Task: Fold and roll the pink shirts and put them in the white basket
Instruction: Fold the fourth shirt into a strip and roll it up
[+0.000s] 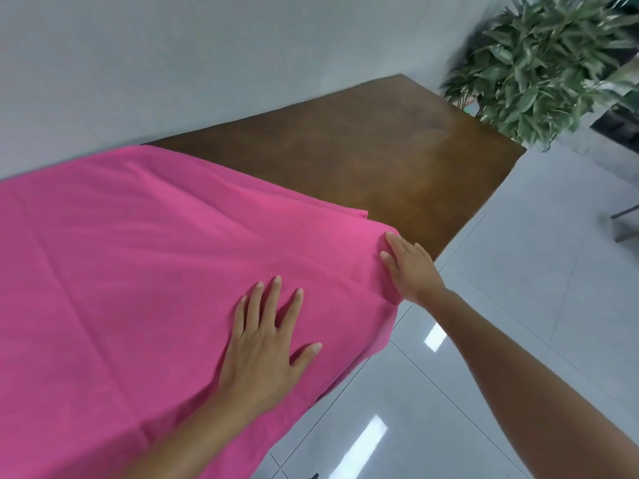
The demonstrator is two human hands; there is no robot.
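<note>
Shirt: a pink shirt [131,257] lay spread across the desk [363,150], under both hands and reaching far to the left of them; its near edge hung over the desk's front edge below the left hand.
Left hand: the left hand [266,344] lay flat on the shirt, palm down, fingers straight and spread wide, thumb out to the right; it held nothing.
Right hand: the right hand [409,267] rested at the shirt's right edge, just right of and beyond the left hand, with its fingers fairly straight and pointing up and to the left.
Right-hand grip: the fingertips [389,257] touched the cloth where it bunched into a raised fold; whether the thumb pinched the fabric underneath could not be told, since it was hidden.
Gap between hands: the two were near each other but apart, with a strip of pink cloth between them.
Cloth surface: soft creases ran out to the left from the hands, and a folded corner showed just beyond the right hand.
Desk: brown wood, bare beyond and to the right of the right hand.
Plant: a leafy green plant [543,63] stood well beyond the right hand, past the desk's far corner, somewhat blurred.
Floor: pale glossy tiles [518,271] lay to the right of the right arm and beneath it.
</note>
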